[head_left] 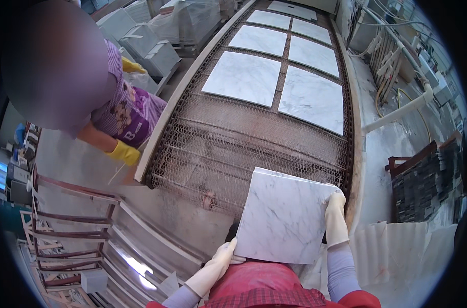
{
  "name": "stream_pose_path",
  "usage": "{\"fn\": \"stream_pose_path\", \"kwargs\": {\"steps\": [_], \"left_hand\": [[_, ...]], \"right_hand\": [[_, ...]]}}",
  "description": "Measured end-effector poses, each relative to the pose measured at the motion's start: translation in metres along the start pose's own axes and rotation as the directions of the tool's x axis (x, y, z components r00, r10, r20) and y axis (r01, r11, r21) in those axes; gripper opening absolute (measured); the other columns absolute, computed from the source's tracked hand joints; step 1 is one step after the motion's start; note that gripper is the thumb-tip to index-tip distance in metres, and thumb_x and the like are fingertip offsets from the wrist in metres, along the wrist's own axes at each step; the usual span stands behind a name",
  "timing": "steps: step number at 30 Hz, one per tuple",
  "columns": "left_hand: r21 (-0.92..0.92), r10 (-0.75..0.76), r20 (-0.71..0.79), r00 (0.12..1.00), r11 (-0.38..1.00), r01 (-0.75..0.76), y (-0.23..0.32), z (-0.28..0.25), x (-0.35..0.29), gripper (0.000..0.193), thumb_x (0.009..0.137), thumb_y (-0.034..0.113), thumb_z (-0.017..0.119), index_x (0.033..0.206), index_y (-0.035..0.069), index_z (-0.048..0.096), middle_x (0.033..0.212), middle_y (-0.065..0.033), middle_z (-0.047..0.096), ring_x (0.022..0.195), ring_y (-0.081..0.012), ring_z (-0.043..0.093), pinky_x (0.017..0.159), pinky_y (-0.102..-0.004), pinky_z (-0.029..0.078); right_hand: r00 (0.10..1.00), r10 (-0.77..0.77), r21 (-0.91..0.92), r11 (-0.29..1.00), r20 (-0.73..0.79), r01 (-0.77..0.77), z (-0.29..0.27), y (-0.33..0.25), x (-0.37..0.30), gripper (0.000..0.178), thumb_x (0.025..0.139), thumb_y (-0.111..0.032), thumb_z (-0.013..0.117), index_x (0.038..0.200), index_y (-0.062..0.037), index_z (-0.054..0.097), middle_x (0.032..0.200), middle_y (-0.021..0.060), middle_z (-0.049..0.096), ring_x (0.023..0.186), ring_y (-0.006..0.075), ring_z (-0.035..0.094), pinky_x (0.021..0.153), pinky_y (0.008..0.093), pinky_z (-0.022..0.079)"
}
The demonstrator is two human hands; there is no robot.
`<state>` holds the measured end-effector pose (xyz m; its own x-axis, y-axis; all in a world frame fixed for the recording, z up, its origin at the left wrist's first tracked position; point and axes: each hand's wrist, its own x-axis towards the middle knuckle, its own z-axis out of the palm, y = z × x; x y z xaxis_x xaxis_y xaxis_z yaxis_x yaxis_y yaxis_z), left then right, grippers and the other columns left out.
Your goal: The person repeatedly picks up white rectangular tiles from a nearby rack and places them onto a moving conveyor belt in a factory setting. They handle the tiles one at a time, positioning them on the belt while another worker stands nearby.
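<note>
Grip: left hand (220,259) clasps lower-left corner, right hand (335,218) clamps right edge of white marble tile (284,218) | Where: tile raised at near end of mesh conveyor (233,138) | Tip: keep level, gloves clear of mesh | Nearby: person in yellow gloves (123,152).

Single view: head-worn fisheye, looking steeply down and forward from the wearer's own height. Nearest, at the lower edge, a marble tile (284,218) is seen; a mesh conveyor (233,138) recedes ahead. Edges are bent toward the rim.
</note>
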<state>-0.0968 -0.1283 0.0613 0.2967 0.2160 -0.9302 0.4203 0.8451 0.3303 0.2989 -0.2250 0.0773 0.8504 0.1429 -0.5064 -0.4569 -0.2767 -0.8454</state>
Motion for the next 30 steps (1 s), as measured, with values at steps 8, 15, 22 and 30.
{"fn": "stream_pose_path", "kwargs": {"steps": [8, 15, 22, 30], "left_hand": [[-0.064, 0.037, -0.194, 0.98, 0.997, -0.05, -0.006, 0.016, 0.0, 0.047, 0.099, 0.044, 0.05, 0.11, 0.0, 0.059, 0.099, -0.0147, 0.067, 0.069, -0.0291, 0.069, 0.062, -0.0395, 0.06], [-0.091, 0.023, -0.224, 0.974, 0.995, -0.044, -0.004, 0.014, -0.007, 0.046, 0.098, 0.045, 0.052, 0.109, 0.001, 0.06, 0.097, -0.0112, 0.068, 0.064, -0.0272, 0.067, 0.055, -0.0394, 0.059], [-0.034, -0.012, -0.285, 0.959, 0.999, 0.003, 0.014, 0.028, -0.025, 0.048, 0.096, 0.046, 0.054, 0.113, 0.002, 0.062, 0.103, -0.0109, 0.069, 0.061, -0.0283, 0.067, 0.054, -0.0408, 0.059], [-0.081, -0.063, -0.347, 0.936, 0.996, 0.037, 0.018, 0.034, -0.027, 0.042, 0.094, 0.038, 0.06, 0.106, -0.003, 0.063, 0.094, -0.0154, 0.069, 0.061, -0.0277, 0.067, 0.052, -0.0362, 0.056]], "right_hand": [[0.823, -0.543, -0.202, 0.798, 0.169, 0.568, -0.048, 0.019, -0.083, 0.038, 0.089, -0.002, 0.054, 0.126, 0.0031, 0.058, 0.128, 0.0163, 0.061, 0.119, 0.0255, 0.057, 0.103, 0.0322, 0.041], [0.991, -0.008, -0.822, 0.558, 0.133, 0.115, -0.132, 0.049, -0.166, 0.035, 0.088, -0.022, 0.067, 0.115, -0.0008, 0.066, 0.108, 0.0149, 0.069, 0.103, 0.022, 0.065, 0.092, 0.0341, 0.048], [0.924, 0.0, -0.671, 0.688, 0.382, 0.277, -0.147, 0.135, -0.155, 0.05, 0.096, -0.036, 0.058, 0.13, 0.0012, 0.054, 0.119, 0.0132, 0.062, 0.104, 0.026, 0.064, 0.086, 0.0368, 0.052], [0.892, 0.204, -0.655, 0.745, 0.403, 0.126, -0.154, 0.131, -0.133, 0.053, 0.096, -0.039, 0.058, 0.129, 0.0019, 0.054, 0.114, 0.0129, 0.064, 0.09, 0.0269, 0.067, 0.075, 0.0366, 0.055]]}}
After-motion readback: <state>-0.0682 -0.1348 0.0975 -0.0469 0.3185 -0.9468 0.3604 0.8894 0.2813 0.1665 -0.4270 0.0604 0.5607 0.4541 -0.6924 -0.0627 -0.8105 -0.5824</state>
